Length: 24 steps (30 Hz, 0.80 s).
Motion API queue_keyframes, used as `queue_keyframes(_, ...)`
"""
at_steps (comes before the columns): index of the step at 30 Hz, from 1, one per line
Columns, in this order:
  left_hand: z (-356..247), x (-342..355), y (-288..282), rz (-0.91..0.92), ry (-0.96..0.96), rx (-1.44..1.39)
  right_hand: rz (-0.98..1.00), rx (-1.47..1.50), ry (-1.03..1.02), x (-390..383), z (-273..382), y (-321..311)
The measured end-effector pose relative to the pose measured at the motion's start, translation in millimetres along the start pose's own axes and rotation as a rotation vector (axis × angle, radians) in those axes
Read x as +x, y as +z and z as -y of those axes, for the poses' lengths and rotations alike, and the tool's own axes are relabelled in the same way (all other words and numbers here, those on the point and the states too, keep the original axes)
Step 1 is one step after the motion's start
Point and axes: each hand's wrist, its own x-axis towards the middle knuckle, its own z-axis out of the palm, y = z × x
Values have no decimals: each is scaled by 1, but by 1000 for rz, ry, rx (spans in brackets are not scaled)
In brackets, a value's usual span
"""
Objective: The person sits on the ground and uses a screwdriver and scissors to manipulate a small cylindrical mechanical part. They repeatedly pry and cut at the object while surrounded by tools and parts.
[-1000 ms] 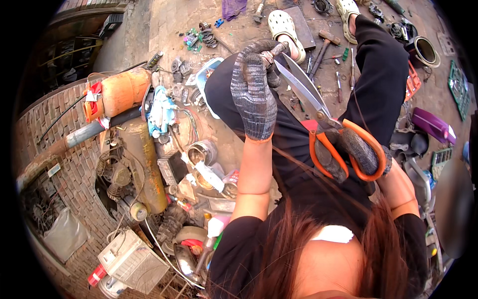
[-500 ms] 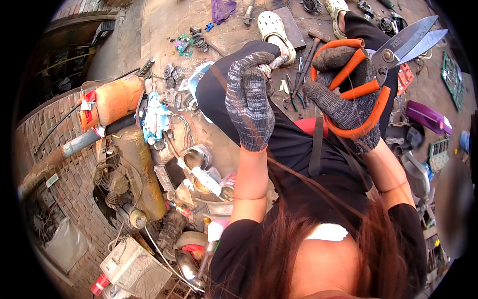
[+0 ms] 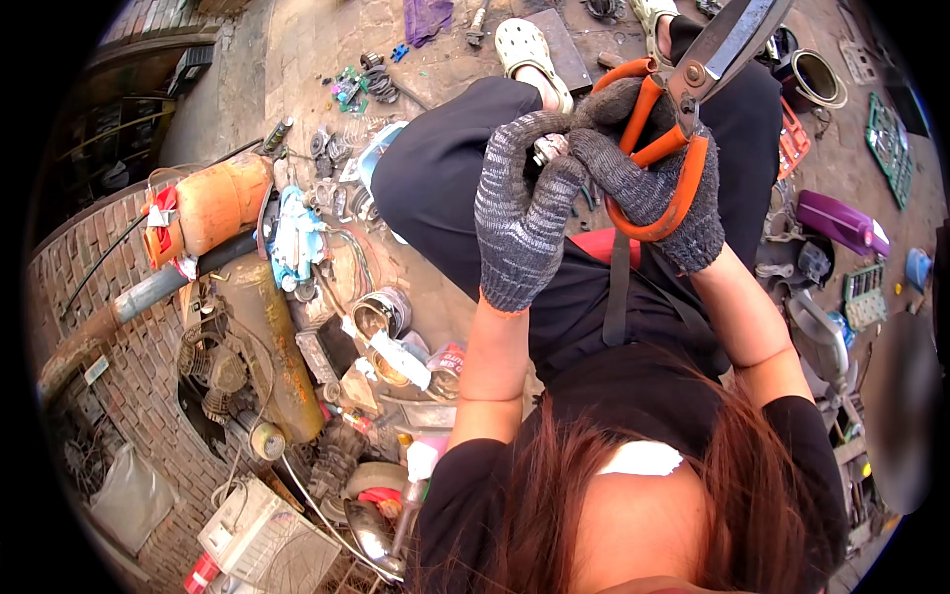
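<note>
Both my hands wear grey-and-black knit work gloves and meet in front of my lap. My left hand (image 3: 517,223) curls around a small whitish-and-metal part (image 3: 550,148), which shows at the fingertips; most of it is hidden. Looped over my right hand (image 3: 665,203) are the orange handles of large metal shears (image 3: 696,77), whose blades lie together and point up and to the right. The right fingertips touch or nearly touch the small part beside the left fingers.
At the left lie an orange gas cylinder (image 3: 226,203), a rusty yellow tank (image 3: 265,342) and an open can (image 3: 381,315). Beyond my feet is a purple cloth (image 3: 426,20). A purple plastic piece (image 3: 836,220) and green circuit boards (image 3: 888,153) lie at the right.
My right hand has moved left with the shears, meeting my left hand at the small part. The shear blades, apart before, have come together. My left hand has turned and shifted slightly right.
</note>
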Motion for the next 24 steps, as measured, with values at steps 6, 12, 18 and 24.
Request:
queue_keyframes(6,-9,2,-5,-110,98,38,-85,-108,-14,-8,9,-8)
queue_keyframes(12,-5,2,-6,-105,204,97,-33,174,94,-11,17,-3)
queue_keyframes(18,-2,3,-10,-60,339,235,49,-290,-206,-2,7,-4)
queue_keyframes(24,-8,1,-14,-225,31,-100,54,-22,162,-19,12,-9)
